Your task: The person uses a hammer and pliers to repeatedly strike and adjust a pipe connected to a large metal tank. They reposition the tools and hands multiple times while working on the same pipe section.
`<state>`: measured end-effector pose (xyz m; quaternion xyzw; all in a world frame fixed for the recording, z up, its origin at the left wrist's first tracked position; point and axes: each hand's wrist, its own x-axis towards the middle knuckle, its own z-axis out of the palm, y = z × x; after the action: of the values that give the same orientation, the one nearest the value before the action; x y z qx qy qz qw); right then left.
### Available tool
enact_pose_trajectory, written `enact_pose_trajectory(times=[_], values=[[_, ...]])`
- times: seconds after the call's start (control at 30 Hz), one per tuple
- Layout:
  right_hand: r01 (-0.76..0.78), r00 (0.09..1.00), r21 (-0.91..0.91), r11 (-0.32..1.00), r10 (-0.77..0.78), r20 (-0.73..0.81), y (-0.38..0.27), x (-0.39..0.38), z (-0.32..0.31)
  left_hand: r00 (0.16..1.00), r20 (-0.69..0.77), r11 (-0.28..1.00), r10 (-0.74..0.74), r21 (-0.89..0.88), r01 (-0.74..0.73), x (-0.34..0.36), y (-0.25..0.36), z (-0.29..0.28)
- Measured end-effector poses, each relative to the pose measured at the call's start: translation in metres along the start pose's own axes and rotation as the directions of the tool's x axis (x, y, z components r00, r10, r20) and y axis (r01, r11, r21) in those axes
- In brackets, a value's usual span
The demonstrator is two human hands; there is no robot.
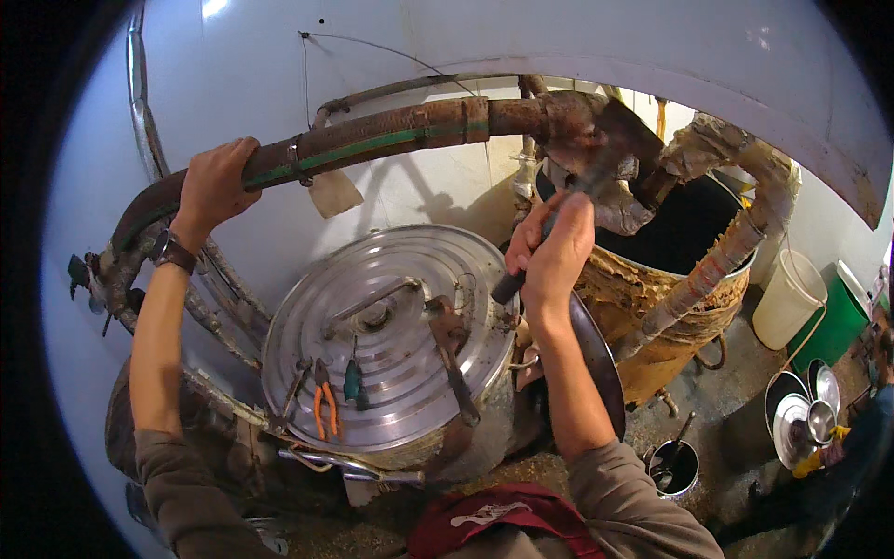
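Note:
My left hand (216, 186) is closed round a thick brown pipe (372, 138) with a green stripe, near its left bend. In my right hand (559, 247) is a dark-gripped tool (507, 287), slanting up to the right. Its upper end is smeared by motion in front of a rusty pipe fitting (573, 121), so its kind cannot be told. Below my hands lies a round ridged metal lid (372, 252) with a bar handle. Orange-handled pliers (325, 402), a green-handled screwdriver (353, 382) and a rusty wrench (452, 359) rest on it.
At the right stands an open vat (629, 359) with flaking yellow-brown covering. A wrapped pipe (717, 256) bends down its side. Beyond are a white bucket (790, 300) and a green bucket (829, 321). A small pot (672, 468) sits on the floor. Another person's yellow-gloved hand (819, 458) is near metal pans.

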<state>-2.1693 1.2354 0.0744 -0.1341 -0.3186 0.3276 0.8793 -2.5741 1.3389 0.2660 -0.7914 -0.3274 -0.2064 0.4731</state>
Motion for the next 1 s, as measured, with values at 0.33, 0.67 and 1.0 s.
enact_pose_trajectory(times=[0.33, 0.67, 1.0], values=[[-0.018, 1.000, -0.057, 0.998, 0.019, 0.013, -0.007, 0.001, -0.001, 0.998, 0.055, 1.000, -0.016, 0.008, 0.015, -0.002, -0.008, 0.005], [0.105, 0.983, -0.334, 0.937, -0.047, 0.176, 0.016, -0.022, -0.004, 1.000, -0.004, 1.000, -0.001, -0.010, 0.001, -0.002, -0.003, 0.002], [-0.057, 0.974, -0.320, 0.946, 0.123, 0.190, 0.006, -0.002, -0.013, 0.999, 0.033, 0.999, -0.021, 0.030, 0.020, 0.000, -0.001, 0.002]])
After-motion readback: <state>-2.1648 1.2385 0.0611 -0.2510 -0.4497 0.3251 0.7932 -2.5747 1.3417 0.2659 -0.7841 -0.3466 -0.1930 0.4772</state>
